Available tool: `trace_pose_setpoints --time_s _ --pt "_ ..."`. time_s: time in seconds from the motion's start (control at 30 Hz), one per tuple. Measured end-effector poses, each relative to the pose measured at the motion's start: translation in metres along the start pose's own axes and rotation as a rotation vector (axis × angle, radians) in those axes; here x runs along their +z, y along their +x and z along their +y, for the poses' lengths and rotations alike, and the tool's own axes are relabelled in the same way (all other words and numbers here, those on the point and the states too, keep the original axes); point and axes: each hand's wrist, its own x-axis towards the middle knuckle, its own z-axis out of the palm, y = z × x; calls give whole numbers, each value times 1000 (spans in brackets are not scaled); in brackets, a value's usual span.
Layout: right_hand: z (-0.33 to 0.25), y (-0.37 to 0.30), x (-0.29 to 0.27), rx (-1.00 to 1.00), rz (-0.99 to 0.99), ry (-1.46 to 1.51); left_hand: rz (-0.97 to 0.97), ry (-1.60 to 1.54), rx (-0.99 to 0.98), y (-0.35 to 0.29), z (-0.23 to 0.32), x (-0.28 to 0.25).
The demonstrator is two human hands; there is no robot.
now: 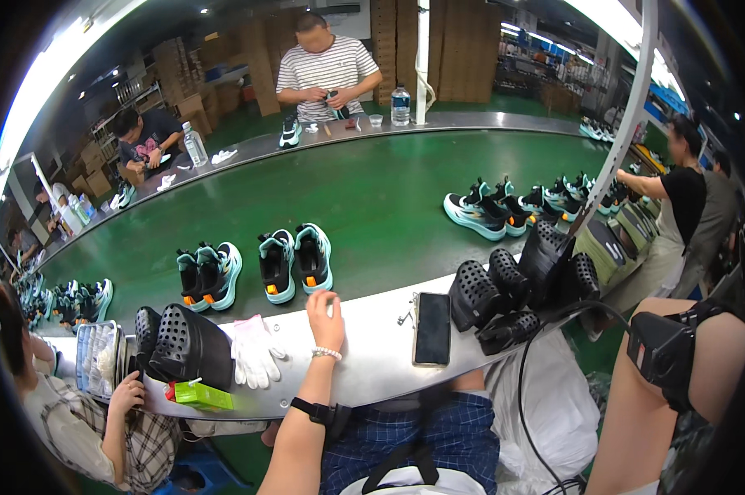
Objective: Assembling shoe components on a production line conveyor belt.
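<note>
My left hand [326, 320] reaches over the metal edge of the bench, wearing a beaded bracelet and a black wrist strap. Its fingers are a little bent and apart, with nothing seen in them. The fingertips are just short of a pair of black and mint-green sneakers [313, 257] with orange heel patches; whether they touch is unclear. Another such pair [210, 276] stands to its left. My right forearm [628, 412] is raised close at the right, with a black device [663, 355] strapped on; the hand itself lies beyond the view.
On the metal edge [372, 363] lie a phone [433, 328], white gloves [257, 352], a green drink carton [203, 396] and black clogs [189, 342]. More clogs [476, 293] stand right, beside a slanting post. Sneakers line the green belt [372, 198]. Co-workers sit around, one [323, 70] opposite.
</note>
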Motion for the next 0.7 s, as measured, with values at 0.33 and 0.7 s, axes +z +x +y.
trace_pose_setpoints --time_s 0.33,0.7 --pt "4 -6 22 -58 6 118 223 391 -345 60 -3 -33" --pt "24 -4 45 -114 -38 267 271 174 -88 85 -42 -16"
